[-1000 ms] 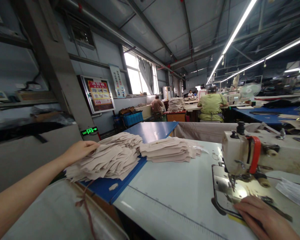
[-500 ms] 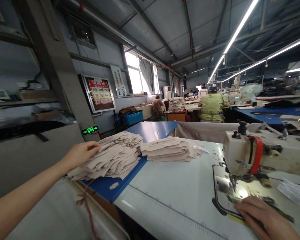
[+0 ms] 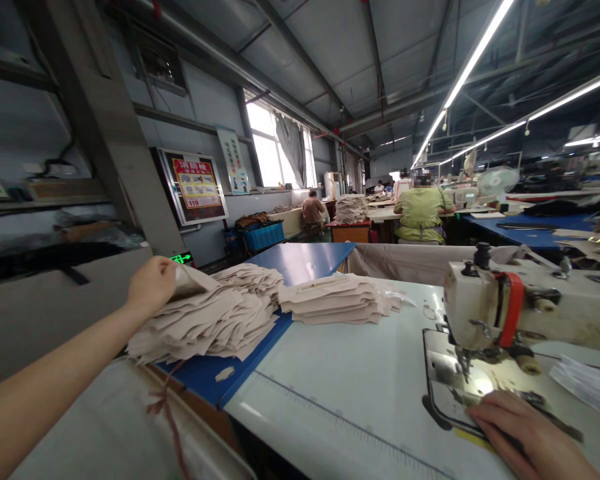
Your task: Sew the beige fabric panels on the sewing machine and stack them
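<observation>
My left hand (image 3: 153,285) pinches the edge of a beige fabric piece (image 3: 195,280) and holds it raised above the left fabric pile (image 3: 220,320). That pile lies loosely fanned on a blue surface. To its right, a neater stack of beige fabric pieces (image 3: 335,303) sits on the pale table. At lower right, my right hand (image 3: 523,427) rests by the metal plate of a sewing machine (image 3: 473,307), just below the lit needle area. Its fingers are pressed together, and whatever may be under them is hidden.
A ruler scale (image 3: 330,417) runs along the pale tabletop (image 3: 370,373). White strips (image 3: 587,383) lie right of the machine. A tied cord (image 3: 165,403) hangs at the table's left edge. Farther back, a person in a yellow-green top (image 3: 420,213) sits at another table.
My left hand has closed on a fabric piece from the left pile, moving slightly left and up and lifting its edge. My right hand stays by the machine plate.
</observation>
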### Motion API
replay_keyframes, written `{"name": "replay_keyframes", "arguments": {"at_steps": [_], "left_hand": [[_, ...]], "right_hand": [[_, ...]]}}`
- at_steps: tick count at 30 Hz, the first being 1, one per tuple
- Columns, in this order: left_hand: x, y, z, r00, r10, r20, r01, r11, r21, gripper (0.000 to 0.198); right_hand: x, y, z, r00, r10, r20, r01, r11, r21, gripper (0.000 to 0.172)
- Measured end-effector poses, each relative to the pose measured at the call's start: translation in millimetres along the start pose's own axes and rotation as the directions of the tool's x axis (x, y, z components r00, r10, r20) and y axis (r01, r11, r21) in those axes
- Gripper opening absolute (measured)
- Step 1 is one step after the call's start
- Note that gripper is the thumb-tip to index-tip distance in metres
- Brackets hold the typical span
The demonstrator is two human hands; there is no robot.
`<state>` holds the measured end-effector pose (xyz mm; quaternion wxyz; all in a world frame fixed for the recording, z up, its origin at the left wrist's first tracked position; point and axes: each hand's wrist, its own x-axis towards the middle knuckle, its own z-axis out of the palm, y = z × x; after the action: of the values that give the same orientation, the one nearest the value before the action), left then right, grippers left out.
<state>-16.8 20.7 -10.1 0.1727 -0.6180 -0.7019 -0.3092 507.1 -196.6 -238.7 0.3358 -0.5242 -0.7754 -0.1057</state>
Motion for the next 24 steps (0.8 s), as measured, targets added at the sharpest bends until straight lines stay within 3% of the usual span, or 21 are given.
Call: {"name": "replay_keyframes", "arguments": {"at_steps": [3,6,8,10,12,14,16,18,21,24], "left_hand": [[0.5,25.0,-13.7,0.984,-0.070,-0.166,0.070,0.998,-0.010,0.030],[0.8,57.0,-27.6,0.966,0.006,-0.257,-0.013,1.000,-0.026,0.035],[-6.6,79.3,-28.7,0.966,0.120,-0.230,-0.133,0.990,-0.040,0.035],[-26.7,101.3,-17.9,0.952,0.278,-0.132,-0.289,0.954,-0.075,0.033],[-62.3,123.1,5.0,0.887,0.461,0.017,-0.453,0.878,-0.152,0.026],[-111.1,145.6,34.7,0.760,0.631,0.157,-0.582,0.767,-0.268,0.017],[-164.8,169.0,63.0,0.620,0.745,0.246,-0.643,0.662,-0.385,0.018],[-212.6,192.0,83.7,0.531,0.796,0.291,-0.650,0.603,-0.463,0.020],[-256.4,221.6,98.0,0.478,0.819,0.318,-0.615,0.571,-0.545,0.020],[-268.7,241.7,98.5,0.469,0.814,0.343,-0.532,0.570,-0.626,0.018]], "right_hand": [[-0.7,-0.5,0.1,0.999,-0.022,-0.030,0.021,1.000,-0.024,0.033],[-1.6,-1.0,-0.1,1.000,-0.004,-0.024,0.004,1.000,-0.005,0.031],[-2.4,-1.0,0.2,0.999,0.031,0.009,-0.031,0.999,0.023,0.028],[-2.9,-1.4,0.8,0.995,0.077,0.056,-0.080,0.996,0.047,0.026],[-2.6,-2.6,1.4,0.987,0.126,0.101,-0.133,0.989,0.064,0.026],[-1.3,-4.4,1.6,0.976,0.170,0.137,-0.181,0.981,0.074,0.027],[0.7,-6.4,1.3,0.966,0.198,0.165,-0.214,0.974,0.080,0.028],[2.7,-8.0,0.3,0.956,0.223,0.190,-0.241,0.967,0.081,0.028],[5.1,-9.5,-1.9,0.947,0.256,0.196,-0.277,0.957,0.087,0.027],[6.9,-10.0,-3.3,0.944,0.273,0.184,-0.294,0.951,0.095,0.025]]}}
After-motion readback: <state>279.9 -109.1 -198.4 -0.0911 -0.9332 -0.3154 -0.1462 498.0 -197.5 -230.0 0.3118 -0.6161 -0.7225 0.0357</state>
